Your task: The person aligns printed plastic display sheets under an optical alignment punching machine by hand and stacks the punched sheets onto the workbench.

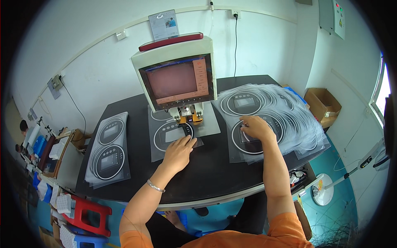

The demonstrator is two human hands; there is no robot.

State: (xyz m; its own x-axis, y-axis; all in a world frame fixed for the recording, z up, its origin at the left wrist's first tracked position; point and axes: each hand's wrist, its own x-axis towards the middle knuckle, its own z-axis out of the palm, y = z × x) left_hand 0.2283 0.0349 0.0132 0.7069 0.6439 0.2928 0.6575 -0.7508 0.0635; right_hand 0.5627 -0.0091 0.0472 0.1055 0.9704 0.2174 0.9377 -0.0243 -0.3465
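Note:
A clear plastic sheet printed with dark round panel graphics (156, 141) lies under the head of a white bench machine (136, 68) with a screen. My left hand (178, 153) rests flat on this sheet's right side, fingers stretched out, just before the machine's yellow-and-metal tip (188, 115). To the right spreads a fanned stack of similar printed sheets (295, 132). My right hand (258, 128) is over the stack's near left part, its bent fingers touching the top sheet with the tips apart. The palm hides part of the print.
A smaller pile of printed sheets (108, 144) lies on the left of the black table (206, 173). A cardboard box (322, 105) stands beyond the right edge. Red (93, 215) and blue stools are at the lower left. Two people are far left.

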